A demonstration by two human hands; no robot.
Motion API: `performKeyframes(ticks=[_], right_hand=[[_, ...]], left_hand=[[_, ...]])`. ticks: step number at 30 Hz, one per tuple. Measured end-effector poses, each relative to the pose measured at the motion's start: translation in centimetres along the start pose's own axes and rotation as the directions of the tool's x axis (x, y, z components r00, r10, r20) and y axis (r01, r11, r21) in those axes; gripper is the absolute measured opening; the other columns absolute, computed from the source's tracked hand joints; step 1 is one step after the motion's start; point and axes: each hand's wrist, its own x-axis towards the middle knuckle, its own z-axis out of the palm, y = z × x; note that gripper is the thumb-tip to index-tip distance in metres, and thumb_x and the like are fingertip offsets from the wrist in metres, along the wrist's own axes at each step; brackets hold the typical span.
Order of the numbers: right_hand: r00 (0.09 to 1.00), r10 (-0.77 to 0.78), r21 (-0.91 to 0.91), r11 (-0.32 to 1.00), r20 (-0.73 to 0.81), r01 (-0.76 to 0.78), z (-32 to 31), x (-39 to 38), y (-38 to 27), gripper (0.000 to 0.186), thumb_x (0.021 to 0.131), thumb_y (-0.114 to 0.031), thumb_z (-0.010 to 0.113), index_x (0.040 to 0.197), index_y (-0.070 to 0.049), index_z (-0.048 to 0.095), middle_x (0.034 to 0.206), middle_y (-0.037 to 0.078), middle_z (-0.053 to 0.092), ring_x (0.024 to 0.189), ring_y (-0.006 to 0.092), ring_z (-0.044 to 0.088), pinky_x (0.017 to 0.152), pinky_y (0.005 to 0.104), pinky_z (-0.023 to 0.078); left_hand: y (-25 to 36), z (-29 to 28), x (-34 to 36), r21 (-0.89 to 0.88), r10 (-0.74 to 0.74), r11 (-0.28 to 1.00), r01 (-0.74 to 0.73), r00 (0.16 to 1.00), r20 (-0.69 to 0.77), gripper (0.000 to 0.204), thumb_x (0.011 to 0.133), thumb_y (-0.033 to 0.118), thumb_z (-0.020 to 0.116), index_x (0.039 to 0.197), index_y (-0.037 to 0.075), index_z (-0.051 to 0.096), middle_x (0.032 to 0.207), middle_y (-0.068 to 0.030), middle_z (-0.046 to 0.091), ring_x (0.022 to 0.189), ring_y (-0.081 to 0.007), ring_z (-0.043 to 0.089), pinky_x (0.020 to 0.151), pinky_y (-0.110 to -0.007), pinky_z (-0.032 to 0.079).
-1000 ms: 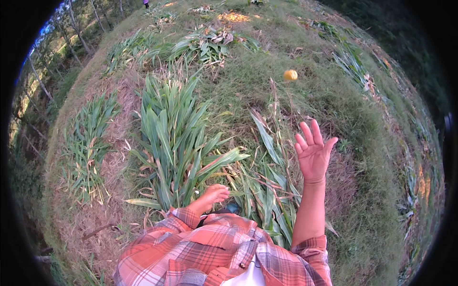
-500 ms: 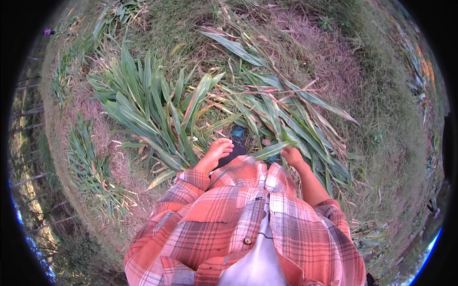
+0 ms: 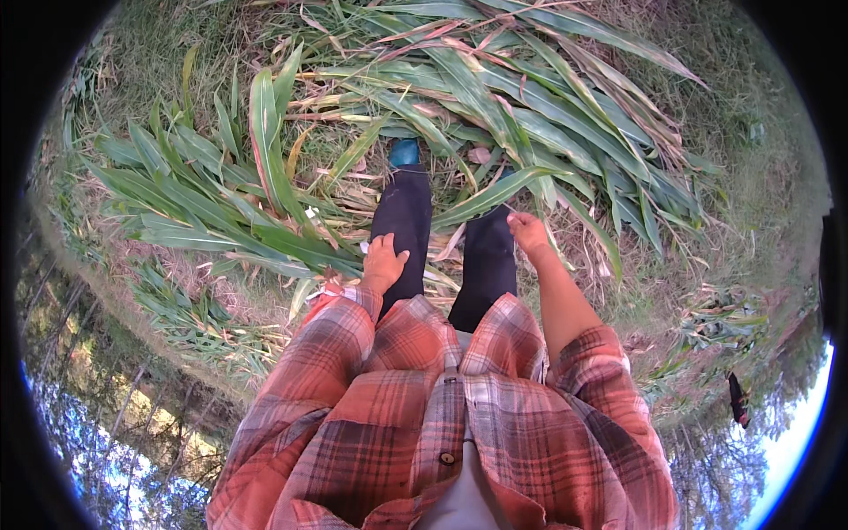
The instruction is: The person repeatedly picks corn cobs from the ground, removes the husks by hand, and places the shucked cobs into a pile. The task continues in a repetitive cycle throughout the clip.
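My left hand (image 3: pixel 384 263) hangs in front of my left leg with its fingers apart and nothing in them. My right hand (image 3: pixel 528 231) is beside my right leg, thumb and fingers pinched together. What they hold, if anything, is too small to make out. A single long green leaf (image 3: pixel 490 196) crosses in front of my legs close to the right hand. To the left lies a bundle of cut, corn-like stalks (image 3: pixel 203 208) with broad green leaves. A larger heap of such stalks (image 3: pixel 530 119), partly dry and brown, spreads ahead and to the right.
My feet stand among the stalks; one blue shoe (image 3: pixel 405 153) shows. Smaller leaf bundles lie at the left (image 3: pixel 185 300) and right (image 3: pixel 720 327) on dry grass. Trees (image 3: pixel 115 424) line the lower left rim. A dark shape (image 3: pixel 738 400) is at the far right.
The view has shifted, so the stalks sit higher and my legs show more. My left hand has turned downward beside the leg. My right hand is now apart from the leaf tip it was near.
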Motion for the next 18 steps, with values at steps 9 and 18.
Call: performKeyframes(ticks=[9,18], right_hand=[[0.940,-0.271,-0.346,0.879,0.205,0.329,6.4,16.8,-6.4,0.038,0.086,-0.026,0.054,0.117,-0.004,0.056,0.113,0.021,0.058,0.108,0.0340,0.055,0.093,0.0372,0.041],[0.924,-0.092,0.139,0.978,-0.370,0.154,5.8,30.0,-6.4,0.045,0.082,-0.012,0.064,0.121,0.000,0.044,0.080,0.010,0.062,0.065,0.0185,0.059,0.067,0.0327,0.049]], left_hand=[[1.0,2.5,5.3,0.179,0.042,0.984,-0.024,0.994,-0.100,0.046,0.079,0.034,0.063,0.116,0.008,0.053,0.123,-0.0123,0.046,0.116,-0.0305,0.041,0.097,-0.044,0.033],[0.2,2.5,5.8,0.145,0.055,0.989,-0.035,0.989,-0.139,0.044,0.077,0.033,0.065,0.112,0.009,0.055,0.119,-0.0111,0.048,0.111,-0.0306,0.045,0.092,-0.044,0.037]])
